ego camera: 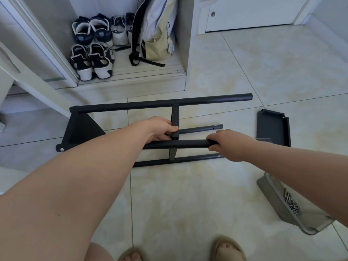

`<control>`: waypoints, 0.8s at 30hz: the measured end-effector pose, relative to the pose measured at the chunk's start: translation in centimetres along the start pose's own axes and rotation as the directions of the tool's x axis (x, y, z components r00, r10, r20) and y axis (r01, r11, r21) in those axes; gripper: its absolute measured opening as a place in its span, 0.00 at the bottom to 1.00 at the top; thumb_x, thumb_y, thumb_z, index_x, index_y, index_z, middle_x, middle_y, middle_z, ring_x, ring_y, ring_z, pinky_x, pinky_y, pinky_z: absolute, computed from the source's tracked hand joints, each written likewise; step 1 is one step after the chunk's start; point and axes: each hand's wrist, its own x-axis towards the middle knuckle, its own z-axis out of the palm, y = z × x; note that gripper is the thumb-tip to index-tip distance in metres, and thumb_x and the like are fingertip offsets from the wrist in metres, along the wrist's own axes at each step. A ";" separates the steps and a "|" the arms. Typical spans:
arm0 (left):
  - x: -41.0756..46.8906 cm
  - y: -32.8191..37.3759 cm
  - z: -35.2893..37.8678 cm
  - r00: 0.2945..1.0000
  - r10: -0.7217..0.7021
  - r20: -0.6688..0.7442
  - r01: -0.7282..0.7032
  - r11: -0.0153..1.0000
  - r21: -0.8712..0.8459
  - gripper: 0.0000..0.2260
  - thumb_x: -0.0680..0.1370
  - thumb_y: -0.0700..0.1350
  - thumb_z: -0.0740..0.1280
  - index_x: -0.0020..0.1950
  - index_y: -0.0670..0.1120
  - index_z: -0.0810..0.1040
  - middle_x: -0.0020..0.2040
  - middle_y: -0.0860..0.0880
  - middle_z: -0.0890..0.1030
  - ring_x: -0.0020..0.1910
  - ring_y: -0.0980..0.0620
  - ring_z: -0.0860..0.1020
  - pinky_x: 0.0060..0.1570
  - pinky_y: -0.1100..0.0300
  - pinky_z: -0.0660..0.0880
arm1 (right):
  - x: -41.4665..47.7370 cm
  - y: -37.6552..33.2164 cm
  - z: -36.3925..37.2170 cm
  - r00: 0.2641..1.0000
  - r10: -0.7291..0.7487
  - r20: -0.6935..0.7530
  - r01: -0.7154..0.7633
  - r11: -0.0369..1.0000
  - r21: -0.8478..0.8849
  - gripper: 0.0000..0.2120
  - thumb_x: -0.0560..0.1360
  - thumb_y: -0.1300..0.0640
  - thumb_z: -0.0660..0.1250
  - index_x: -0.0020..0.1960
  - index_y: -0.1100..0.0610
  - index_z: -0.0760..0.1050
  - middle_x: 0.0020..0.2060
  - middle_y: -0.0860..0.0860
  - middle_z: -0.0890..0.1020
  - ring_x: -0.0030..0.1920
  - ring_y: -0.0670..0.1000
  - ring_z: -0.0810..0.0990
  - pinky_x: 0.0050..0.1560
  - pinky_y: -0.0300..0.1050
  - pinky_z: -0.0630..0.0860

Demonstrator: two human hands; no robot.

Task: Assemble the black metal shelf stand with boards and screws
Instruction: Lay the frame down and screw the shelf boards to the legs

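Both arms reach forward and down, hands apart: the left hand (160, 129) grips the flat cross brace (174, 117) of the black frame (150, 104), and the right hand (228, 145) curls over the middle tube (190, 144). The frame lies on the tiled floor (207, 194), long axis left to right, triangular plate (82, 129) at the left, open tube ends pointing right

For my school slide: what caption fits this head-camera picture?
Left hand grips the black shelf frame while the right hand holds a tube; screws lie in a grey tray.
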 end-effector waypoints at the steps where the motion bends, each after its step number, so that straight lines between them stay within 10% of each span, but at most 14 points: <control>1: 0.1 -0.1 0.1 1.000 -0.005 0.006 0.005 1.000 0.000 0.10 0.81 0.47 0.68 0.61 0.46 0.80 0.56 0.48 0.84 0.53 0.50 0.83 0.53 0.58 0.75 | 0.1 0.0 0.1 1.000 0.006 0.012 -0.005 1.000 -0.013 0.08 0.85 0.51 0.57 0.56 0.53 0.73 0.47 0.50 0.74 0.43 0.50 0.73 0.46 0.46 0.70; 24: -0.6 0.4 -1.0 1.000 -0.023 -0.014 0.024 0.996 0.088 0.11 0.81 0.47 0.68 0.60 0.43 0.80 0.54 0.48 0.85 0.54 0.54 0.82 0.48 0.61 0.73 | 1.9 0.4 0.4 0.994 0.086 -0.074 -0.093 0.992 -0.091 0.09 0.85 0.52 0.57 0.59 0.53 0.73 0.48 0.49 0.74 0.49 0.54 0.75 0.56 0.56 0.76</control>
